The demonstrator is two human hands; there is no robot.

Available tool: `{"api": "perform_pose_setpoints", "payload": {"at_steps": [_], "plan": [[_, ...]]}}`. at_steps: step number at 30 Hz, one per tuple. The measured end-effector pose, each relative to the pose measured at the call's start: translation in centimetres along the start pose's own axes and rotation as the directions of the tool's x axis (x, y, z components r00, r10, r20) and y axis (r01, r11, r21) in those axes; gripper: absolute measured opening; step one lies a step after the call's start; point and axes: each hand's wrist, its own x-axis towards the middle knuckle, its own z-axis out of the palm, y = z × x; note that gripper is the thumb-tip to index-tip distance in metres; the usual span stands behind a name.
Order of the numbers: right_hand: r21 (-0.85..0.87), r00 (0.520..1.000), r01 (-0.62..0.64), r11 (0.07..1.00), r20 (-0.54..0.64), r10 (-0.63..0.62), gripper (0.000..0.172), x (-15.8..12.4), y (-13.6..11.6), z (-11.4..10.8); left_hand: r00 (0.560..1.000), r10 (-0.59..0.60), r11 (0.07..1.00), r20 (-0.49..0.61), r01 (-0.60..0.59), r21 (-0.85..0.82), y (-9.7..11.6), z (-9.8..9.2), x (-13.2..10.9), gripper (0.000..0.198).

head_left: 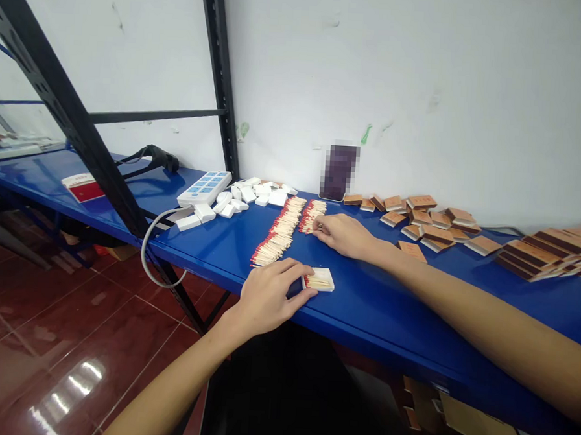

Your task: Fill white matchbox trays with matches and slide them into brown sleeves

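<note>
My left hand (271, 294) rests on the blue table's front edge, its fingertips holding a small white matchbox tray (319, 280) with a few red-tipped matches in it. My right hand (344, 234) lies further back, fingers pinched at the near end of a short row of matches (312, 215). A longer row of matches (278, 232) is spread out to the left of it. Brown matchbox sleeves (426, 221) lie scattered to the right, one sleeve (412, 251) just behind my right forearm.
Empty white trays (245, 197) are heaped by a white power strip (205, 188) with a grey cable (147, 249). Stacked sleeves (546, 252) fill the far right. A black shelf upright (72, 112) crosses the blue table (211, 246). A red and white box (82, 187) lies far left.
</note>
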Motion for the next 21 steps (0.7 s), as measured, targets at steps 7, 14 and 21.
{"api": "perform_pose_setpoints", "payload": {"at_steps": [7,14,21], "plan": [[0.029,1.000,-0.006,1.000,0.006,0.006,0.014,0.03,0.45,0.11,1.000,0.010,1.000,-0.018,-0.010,0.001,-0.18,0.20,-0.02,0.022],[-0.029,0.999,0.034,0.999,0.026,-0.033,0.012,-0.12,0.50,-0.14,1.000,0.005,1.000,-0.014,-0.005,0.006,-0.17,0.21,-0.01,0.022],[0.009,0.993,0.098,0.995,0.069,-0.098,0.014,-0.08,0.48,-0.66,1.000,0.001,1.000,-0.015,-0.001,0.016,-0.22,0.24,-0.17,0.023]]}}
